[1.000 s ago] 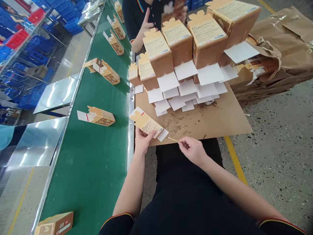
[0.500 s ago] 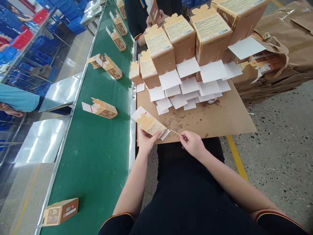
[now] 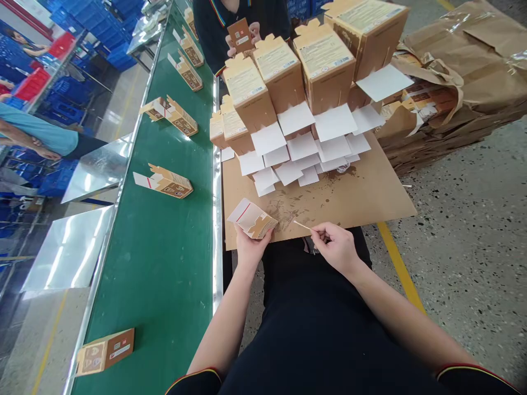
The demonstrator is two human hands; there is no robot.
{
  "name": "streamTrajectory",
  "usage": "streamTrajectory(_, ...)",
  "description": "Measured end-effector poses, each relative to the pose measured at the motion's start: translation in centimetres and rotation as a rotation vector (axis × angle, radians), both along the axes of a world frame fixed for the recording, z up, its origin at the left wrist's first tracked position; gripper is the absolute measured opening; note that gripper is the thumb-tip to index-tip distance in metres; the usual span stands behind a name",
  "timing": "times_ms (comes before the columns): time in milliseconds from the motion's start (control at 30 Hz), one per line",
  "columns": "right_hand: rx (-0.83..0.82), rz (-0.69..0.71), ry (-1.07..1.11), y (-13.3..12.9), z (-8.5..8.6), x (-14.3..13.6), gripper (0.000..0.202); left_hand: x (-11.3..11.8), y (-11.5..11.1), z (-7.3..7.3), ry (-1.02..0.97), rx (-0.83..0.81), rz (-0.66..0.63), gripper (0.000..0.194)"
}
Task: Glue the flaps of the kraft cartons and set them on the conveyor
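My left hand (image 3: 250, 249) is closed around a small brown cardboard box (image 3: 258, 224), its open top and white flap tilted toward me. Between the thumb and fingers of my right hand (image 3: 335, 246) is a thin cotton swab (image 3: 302, 225), its white tip pointing left toward the box but apart from it. Both hands are at the near edge of a brown cardboard sheet (image 3: 354, 192), which is marked with dark smears. Beyond them, similar boxes (image 3: 325, 60) are stacked with white flaps (image 3: 302, 145) sticking out toward me.
On my left runs a green conveyor belt (image 3: 164, 247) with a metal rim, carrying several open boxes (image 3: 171, 182). Across the stack, a co-worker's hands hold a brown box (image 3: 241, 35). Brown paper-wrapped bundles (image 3: 473, 93) lie at the right. Blue crates (image 3: 82, 24) stand far left.
My left hand has turned the box so its open top faces me instead of its printed side. The swab has moved slightly right, away from the box. The co-worker's box has turned and shifted.
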State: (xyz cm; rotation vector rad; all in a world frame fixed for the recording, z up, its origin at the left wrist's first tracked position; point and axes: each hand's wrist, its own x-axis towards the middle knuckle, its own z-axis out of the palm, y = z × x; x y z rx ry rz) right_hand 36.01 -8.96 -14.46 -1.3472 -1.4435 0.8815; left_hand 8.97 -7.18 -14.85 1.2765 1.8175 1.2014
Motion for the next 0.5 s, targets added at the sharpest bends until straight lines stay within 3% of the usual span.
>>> streamTrajectory(100,0.013,0.007,0.004,0.1,0.2,0.2,0.029,-2.8,-0.1,0.4,0.069,0.005,0.124,0.098)
streamTrajectory(200,0.018,-0.019,0.039,0.2,0.4,1.1,0.031,-8.8,-0.4,1.4,0.103,0.132,0.389,0.103)
streamTrajectory(267,0.03,-0.045,0.053,0.3,0.5,1.7,0.033,-13.3,-0.6,2.1,0.108,0.229,0.496,0.104)
streamTrajectory(333,0.025,-0.058,0.056,0.7,0.5,2.1,0.036,-16.9,-1.0,2.5,0.105,0.226,0.579,0.1)
streamTrajectory(400,0.003,-0.054,0.066,1.1,0.5,2.3,0.04,-18.8,-1.5,2.5,0.08,0.143,0.633,0.098)
streamTrajectory(500,-0.016,-0.064,0.077,1.6,0.4,2.8,0.046,-19.0,-2.9,2.0,0.052,0.033,0.599,0.098)
